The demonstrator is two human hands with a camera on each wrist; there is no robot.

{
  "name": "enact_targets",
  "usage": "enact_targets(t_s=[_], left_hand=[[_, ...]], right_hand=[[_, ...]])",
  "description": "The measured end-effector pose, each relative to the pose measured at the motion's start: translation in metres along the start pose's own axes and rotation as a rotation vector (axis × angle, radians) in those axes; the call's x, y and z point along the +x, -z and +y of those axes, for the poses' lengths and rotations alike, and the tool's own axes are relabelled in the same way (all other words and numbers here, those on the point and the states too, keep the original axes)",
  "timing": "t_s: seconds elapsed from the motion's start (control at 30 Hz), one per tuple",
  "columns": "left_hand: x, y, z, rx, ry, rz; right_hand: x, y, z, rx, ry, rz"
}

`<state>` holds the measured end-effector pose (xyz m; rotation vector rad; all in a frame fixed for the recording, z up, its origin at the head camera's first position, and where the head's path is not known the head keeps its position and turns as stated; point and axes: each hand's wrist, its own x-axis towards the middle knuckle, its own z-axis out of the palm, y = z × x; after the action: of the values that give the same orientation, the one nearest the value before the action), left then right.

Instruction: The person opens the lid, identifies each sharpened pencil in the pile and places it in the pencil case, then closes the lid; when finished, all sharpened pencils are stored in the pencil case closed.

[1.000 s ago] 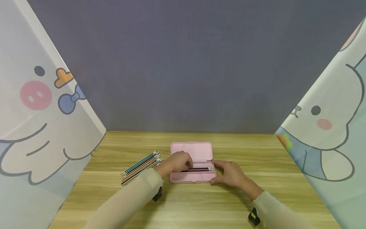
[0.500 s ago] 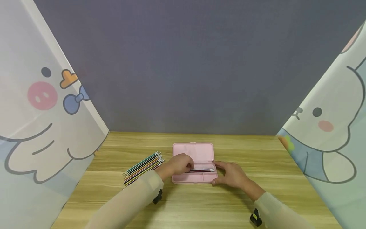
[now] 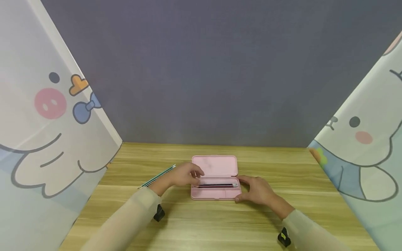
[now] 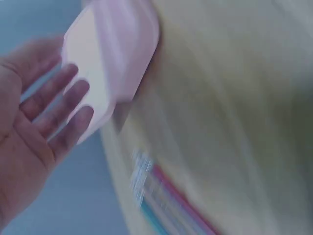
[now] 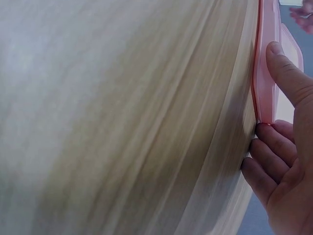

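Pink case (image 3: 216, 166) sits pinched by the right hand (image 3: 258, 190); the left hand (image 3: 183, 174), spread and holding nothing, could brush loose pencils (image 4: 170, 199), rolling them away.

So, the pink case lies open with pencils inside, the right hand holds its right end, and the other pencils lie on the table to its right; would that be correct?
Not quite: the other pencils lie on the table to the left of the pink case, as the head view shows. The rest stands: open case, pencils inside, right hand holding its right end.
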<state>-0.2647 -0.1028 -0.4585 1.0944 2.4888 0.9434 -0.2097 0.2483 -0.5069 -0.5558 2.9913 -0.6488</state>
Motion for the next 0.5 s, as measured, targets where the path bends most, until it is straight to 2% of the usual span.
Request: enact_targets(t_s=[0.13, 0.23, 0.37, 0.5], left_hand=[[-0.02, 0.029, -0.004, -0.074, -0.009, 0.013], [-0.037, 0.047, -0.013, -0.122, 0.049, 0.041], [-0.061, 0.059, -0.041, -0.176, 0.118, 0.097], [-0.088, 0.065, -0.07, -0.192, 0.16, 0.153]], right_hand=[[-0.001, 0.001, 0.001, -0.006, -0.004, 0.008], [-0.003, -0.001, 0.002, 0.001, -0.014, 0.009], [-0.004, -0.002, 0.001, 0.008, -0.019, 0.012], [-0.001, -0.002, 0.0, 0.008, -0.026, 0.007]])
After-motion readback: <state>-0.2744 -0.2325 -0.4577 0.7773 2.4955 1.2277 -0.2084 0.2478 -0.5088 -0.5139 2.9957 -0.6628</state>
